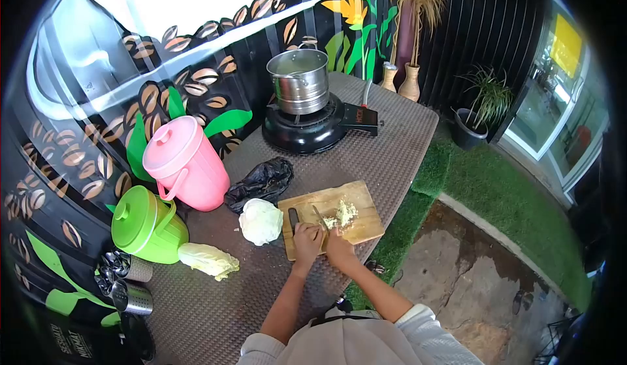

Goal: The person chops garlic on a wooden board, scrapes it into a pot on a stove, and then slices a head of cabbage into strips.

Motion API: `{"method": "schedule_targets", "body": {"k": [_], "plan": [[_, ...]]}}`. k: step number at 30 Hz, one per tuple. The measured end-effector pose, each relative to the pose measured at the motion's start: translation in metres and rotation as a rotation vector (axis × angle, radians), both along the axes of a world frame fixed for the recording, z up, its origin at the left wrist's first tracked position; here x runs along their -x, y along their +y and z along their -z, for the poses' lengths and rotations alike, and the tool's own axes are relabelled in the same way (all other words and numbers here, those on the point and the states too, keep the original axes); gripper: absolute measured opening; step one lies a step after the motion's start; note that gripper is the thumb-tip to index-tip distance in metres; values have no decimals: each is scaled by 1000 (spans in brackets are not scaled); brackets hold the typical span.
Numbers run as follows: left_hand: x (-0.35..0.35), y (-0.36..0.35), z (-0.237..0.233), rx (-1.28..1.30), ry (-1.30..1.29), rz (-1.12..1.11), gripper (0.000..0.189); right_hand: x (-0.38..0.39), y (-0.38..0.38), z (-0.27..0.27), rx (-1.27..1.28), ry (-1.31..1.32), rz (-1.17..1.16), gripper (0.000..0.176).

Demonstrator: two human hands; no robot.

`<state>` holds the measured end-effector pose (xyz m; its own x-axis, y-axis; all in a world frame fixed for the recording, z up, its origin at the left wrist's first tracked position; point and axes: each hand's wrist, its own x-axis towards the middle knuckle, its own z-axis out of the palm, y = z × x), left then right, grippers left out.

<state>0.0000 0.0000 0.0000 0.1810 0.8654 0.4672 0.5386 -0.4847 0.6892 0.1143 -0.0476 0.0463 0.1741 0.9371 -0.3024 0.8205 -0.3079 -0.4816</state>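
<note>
From here I see the table [235,299] across the middle, the pink jug [186,162] left of centre and the black stove [304,136] at upper centre, pot [300,90] on top. Below centre lies the cutting board [366,218], cabbage [261,222] beside its left edge. My left hand [307,242] and right hand [338,247] are over the board, chopped bits [346,213] and a thin blade [319,216] near; I can't tell either's grip.

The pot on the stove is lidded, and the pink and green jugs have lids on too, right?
Not quite: the head view shows the pot on the stove uncovered, its top open. The pink jug and green jug do have lids on.
</note>
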Motion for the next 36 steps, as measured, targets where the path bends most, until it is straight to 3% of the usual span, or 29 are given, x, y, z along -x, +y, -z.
{"method": "schedule_targets", "body": {"k": [2, 3, 5, 8, 12, 15, 21, 23, 30, 32, 36], "plan": [[1, 2, -5, 29, -68, 10, 17, -3, 6, -21, 66, -59, -145, 60], [4, 5, -9, 12, -55, 9, 17, -1, 3, -25, 48, -47, -146, 60], [8, 4, -14, -7, -44, 54, 17, 2, -7, -29, -12, -73, -181, 43], [9, 3, -21, 21, -9, 76, 17, 15, -12, -4, -5, -35, 19, 47], [8, 4, -9, 2, -30, 50, 15, 4, 2, -2, -14, -32, -23, 46], [5, 7, -5, -38, -47, 36, 13, -8, 4, -9, -70, -108, -192, 55], [6, 10, -9, 157, -56, 42, 12, 6, -16, 2, -48, -107, -15, 46], [6, 9, -15, 34, 23, 97, 11, 4, -9, 5, -61, -62, -43, 47], [7, 8, -5, 42, -29, 62, 11, -8, -12, -20, 1, -132, -268, 37], [9, 12, 0, 107, -40, 54, 9, 4, -20, 5, -72, -85, -15, 36], [9, 19, -6, 123, 5, 71, 10, 3, -12, -8, -37, -32, -29, 38]]}}
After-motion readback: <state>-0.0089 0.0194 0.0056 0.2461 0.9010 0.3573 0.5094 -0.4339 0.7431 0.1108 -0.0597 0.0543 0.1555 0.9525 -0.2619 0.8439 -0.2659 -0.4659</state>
